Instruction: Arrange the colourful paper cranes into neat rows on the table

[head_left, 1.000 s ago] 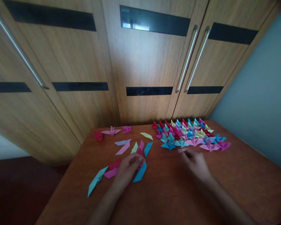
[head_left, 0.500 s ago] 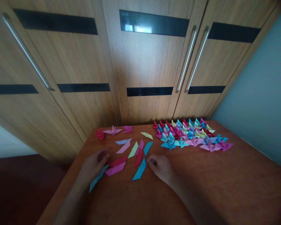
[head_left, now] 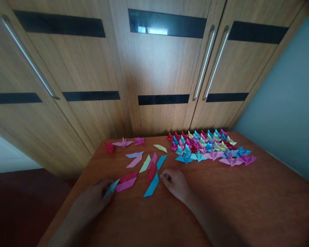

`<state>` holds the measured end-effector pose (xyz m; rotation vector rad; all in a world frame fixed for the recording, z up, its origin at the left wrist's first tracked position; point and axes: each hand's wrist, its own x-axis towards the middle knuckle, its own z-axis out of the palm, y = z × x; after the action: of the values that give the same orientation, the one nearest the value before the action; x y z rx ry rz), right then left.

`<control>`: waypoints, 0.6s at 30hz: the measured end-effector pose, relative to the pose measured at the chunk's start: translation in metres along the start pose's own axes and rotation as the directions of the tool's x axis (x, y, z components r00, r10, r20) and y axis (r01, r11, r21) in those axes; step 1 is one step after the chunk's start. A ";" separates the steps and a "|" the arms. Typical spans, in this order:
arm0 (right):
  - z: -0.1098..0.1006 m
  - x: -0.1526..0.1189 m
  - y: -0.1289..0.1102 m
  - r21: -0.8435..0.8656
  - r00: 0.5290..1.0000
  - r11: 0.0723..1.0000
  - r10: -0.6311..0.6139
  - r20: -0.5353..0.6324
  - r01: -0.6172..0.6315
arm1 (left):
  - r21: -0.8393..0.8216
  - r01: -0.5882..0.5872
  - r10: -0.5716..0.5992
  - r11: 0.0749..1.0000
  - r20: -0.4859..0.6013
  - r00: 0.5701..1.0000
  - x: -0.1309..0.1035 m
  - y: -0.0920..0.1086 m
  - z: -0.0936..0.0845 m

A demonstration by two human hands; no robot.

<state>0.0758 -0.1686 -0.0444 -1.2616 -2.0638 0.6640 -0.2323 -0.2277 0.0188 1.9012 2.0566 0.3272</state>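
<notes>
My left hand (head_left: 96, 197) is at the near left of the group of folded papers. Its fingers and thumb are closed on a light blue folded paper strip (head_left: 111, 188), whose lower end they partly cover. Just right of that hand lie a magenta folded strip (head_left: 126, 184) and a red folded strip (head_left: 128, 176). My right hand (head_left: 176, 184) rests on the table with its fingers curled in, and nothing shows in them. Close to its fingertips is a blue folded strip (head_left: 151, 186), with a red strip (head_left: 150, 172) beyond.
More folded strips, such as a pale green one (head_left: 145, 164), lie mid-table (head_left: 195, 212). A pink paper crane (head_left: 123, 142) and a red folded piece (head_left: 109, 146) stand at the back left. Rows of colourful paper cranes (head_left: 195, 147) fill the back right. Behind is a wooden wardrobe (head_left: 159, 68).
My left hand has moved down and closed on the light blue strip, which has shifted slightly. My right hand stays almost where it was.
</notes>
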 end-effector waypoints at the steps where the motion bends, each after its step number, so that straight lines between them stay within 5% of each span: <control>1: 0.000 0.000 0.000 0.003 1.000 1.000 0.000 -0.001 0.000 | -0.010 0.006 -0.006 1.000 0.030 1.000 0.001 0.000 0.001; 7: 0.000 0.000 0.000 0.014 1.000 1.000 -0.009 0.001 0.009 | -0.072 0.037 -0.040 0.997 -0.031 0.999 0.012 0.006 0.006; 13: 0.000 -0.001 0.000 0.007 1.000 1.000 -0.010 0.004 0.010 | -0.098 -0.140 0.141 0.985 0.005 0.990 0.039 0.050 0.023; 18: 0.000 0.000 0.002 0.016 1.000 1.000 -0.001 0.031 0.000 | 0.054 -0.205 0.209 0.977 -0.089 0.974 0.082 0.078 0.029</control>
<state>0.0771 -0.1678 -0.0454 -1.2488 -2.0797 0.7031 -0.1544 -0.1408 0.0154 2.1723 1.9402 0.4311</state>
